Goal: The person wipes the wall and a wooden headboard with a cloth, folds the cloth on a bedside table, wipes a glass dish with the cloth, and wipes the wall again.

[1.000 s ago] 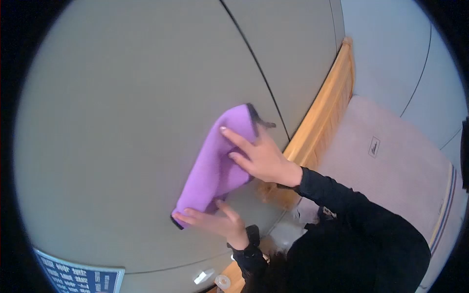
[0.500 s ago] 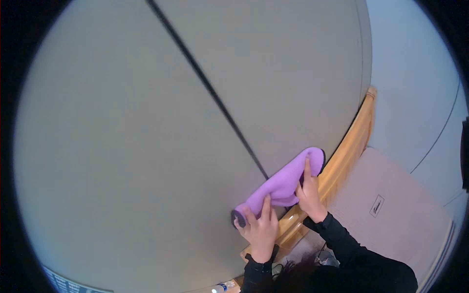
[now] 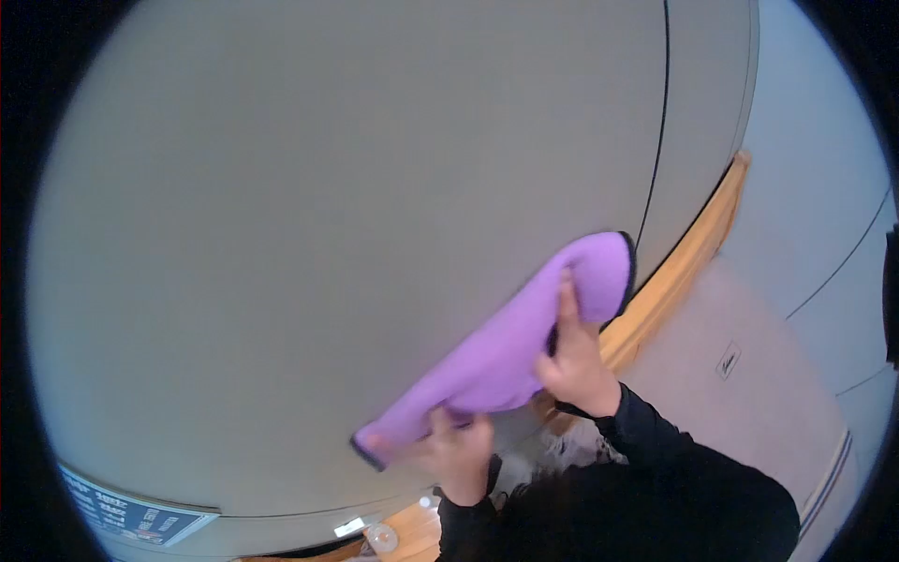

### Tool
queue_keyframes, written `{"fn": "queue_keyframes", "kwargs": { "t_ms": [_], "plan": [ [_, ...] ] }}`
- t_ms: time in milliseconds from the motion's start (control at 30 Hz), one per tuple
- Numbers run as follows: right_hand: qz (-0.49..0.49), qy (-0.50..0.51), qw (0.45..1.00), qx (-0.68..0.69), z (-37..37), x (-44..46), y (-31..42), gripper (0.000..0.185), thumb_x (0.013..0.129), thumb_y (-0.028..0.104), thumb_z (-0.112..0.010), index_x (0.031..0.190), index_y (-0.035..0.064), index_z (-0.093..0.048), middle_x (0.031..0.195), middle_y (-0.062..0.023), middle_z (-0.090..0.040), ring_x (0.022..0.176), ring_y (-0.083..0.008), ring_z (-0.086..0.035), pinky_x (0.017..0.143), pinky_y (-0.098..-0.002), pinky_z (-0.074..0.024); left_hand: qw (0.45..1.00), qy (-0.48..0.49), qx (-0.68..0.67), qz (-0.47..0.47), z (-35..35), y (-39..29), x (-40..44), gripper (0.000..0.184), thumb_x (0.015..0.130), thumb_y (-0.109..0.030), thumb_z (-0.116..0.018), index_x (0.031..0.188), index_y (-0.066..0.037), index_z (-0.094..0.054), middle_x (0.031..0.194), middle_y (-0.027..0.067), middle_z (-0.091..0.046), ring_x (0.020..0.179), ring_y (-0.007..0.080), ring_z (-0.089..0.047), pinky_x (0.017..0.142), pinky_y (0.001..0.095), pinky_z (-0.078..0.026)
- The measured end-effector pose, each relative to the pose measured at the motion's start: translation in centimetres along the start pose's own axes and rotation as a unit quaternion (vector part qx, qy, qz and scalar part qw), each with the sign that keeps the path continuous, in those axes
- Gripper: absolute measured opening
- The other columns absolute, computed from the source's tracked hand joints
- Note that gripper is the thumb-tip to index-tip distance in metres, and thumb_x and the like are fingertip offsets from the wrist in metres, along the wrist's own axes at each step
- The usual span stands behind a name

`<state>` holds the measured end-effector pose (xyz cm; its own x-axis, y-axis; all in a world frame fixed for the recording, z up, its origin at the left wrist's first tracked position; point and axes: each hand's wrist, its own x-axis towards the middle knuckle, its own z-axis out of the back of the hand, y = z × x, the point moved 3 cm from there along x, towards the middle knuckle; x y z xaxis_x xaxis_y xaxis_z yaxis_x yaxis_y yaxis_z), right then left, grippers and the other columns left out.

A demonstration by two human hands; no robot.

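Observation:
A purple cloth (image 3: pixel 482 361) with black edging lies stretched at a slant against the large grey surface (image 3: pixel 328 234). Its lower left end is held by my left hand (image 3: pixel 457 454), whose fingers are partly blurred. Near the upper right end, my right hand (image 3: pixel 579 367) grips the cloth's lower side, with the index finger extended over the purple face. The cloth bulges a little between the hands, and a fold hides part of its underside.
A wooden rail (image 3: pixel 688 258) runs along the right, beside a pale pink padded surface (image 3: pixel 740 347) with a small label. A blue sign with white writing (image 3: pixel 136 510) is at lower left. A round clear object (image 3: pixel 381 538) sits on wood at the bottom.
The view has shifted throughout. Since half a second ago, the cloth looks longer and its lower end, with my left hand, is farther left. Both hands stay on the cloth.

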<state>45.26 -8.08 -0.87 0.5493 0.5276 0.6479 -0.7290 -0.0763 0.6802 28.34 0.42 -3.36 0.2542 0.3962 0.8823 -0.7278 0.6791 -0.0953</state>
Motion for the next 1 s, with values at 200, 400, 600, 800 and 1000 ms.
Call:
{"fn": "queue_keyframes", "kwargs": {
  "t_ms": [200, 400, 600, 800, 1000],
  "plan": [
    [0.202, 0.086, 0.972, -0.082, -7.6, -3.0, 8.3, 0.059, 0.084, 0.036, -0.064, 0.140, 0.0340, -0.046, 0.126, -0.0111, -0.055, 0.124, -0.0352, -0.044, 0.107, -0.0505, -0.0303, 0.992, -0.004, 0.015, 0.129, 6.3, 9.2, -1.8, 0.085, 0.086, -0.049, -0.059, 0.151, -0.015, -0.017, 0.151, 0.0355, -0.001, 0.138, 0.0555, -0.011, 0.107, 0.0615, -0.025],
    [0.235, 0.037, 0.971, -0.028, -7.5, -2.6, 9.2, 0.057, 0.083, 0.040, -0.064, 0.137, 0.0410, -0.048, 0.114, -0.0109, -0.057, 0.116, -0.0331, -0.048, 0.103, -0.0431, -0.0386, 0.988, -0.056, -0.036, 0.140, 6.7, 9.4, -1.3, 0.080, 0.091, -0.056, -0.050, 0.151, -0.011, -0.022, 0.153, 0.0324, -0.003, 0.142, 0.0480, -0.011, 0.109, 0.0556, -0.024],
    [0.127, -0.018, 0.986, -0.109, -0.8, 0.4, 3.7, 0.066, 0.077, 0.050, -0.068, 0.138, 0.0359, -0.048, 0.114, -0.0348, -0.054, 0.108, -0.0485, -0.052, 0.101, -0.0544, -0.0378, 0.996, -0.017, -0.085, 0.023, 4.1, 3.5, 1.7, 0.076, 0.089, -0.047, -0.058, 0.150, -0.013, -0.028, 0.153, 0.0319, 0.002, 0.142, 0.0493, -0.006, 0.110, 0.0600, -0.016],
    [-0.115, 0.031, 0.991, -0.066, 7.7, 0.5, -6.4, 0.092, 0.078, 0.044, -0.071, 0.150, 0.0147, -0.023, 0.123, -0.0325, -0.052, 0.115, -0.0480, -0.049, 0.104, -0.0507, -0.0352, 0.990, 0.090, -0.055, -0.093, -0.8, -8.4, 1.7, 0.074, 0.075, -0.025, -0.072, 0.143, -0.024, -0.044, 0.153, 0.0310, -0.007, 0.139, 0.0536, -0.013, 0.105, 0.0688, -0.017],
    [-0.178, -0.076, 0.981, -0.030, 10.5, -4.3, -18.0, 0.094, 0.081, 0.028, -0.071, 0.152, 0.0110, -0.012, 0.136, -0.0318, -0.042, 0.126, -0.0474, -0.040, 0.107, -0.0472, -0.0315, 0.954, 0.168, -0.040, -0.244, -4.3, -17.7, -0.3, 0.051, 0.086, -0.026, -0.062, 0.136, -0.032, -0.053, 0.149, 0.0217, -0.032, 0.133, 0.0382, -0.038, 0.111, 0.0503, -0.024]
  ]
}}
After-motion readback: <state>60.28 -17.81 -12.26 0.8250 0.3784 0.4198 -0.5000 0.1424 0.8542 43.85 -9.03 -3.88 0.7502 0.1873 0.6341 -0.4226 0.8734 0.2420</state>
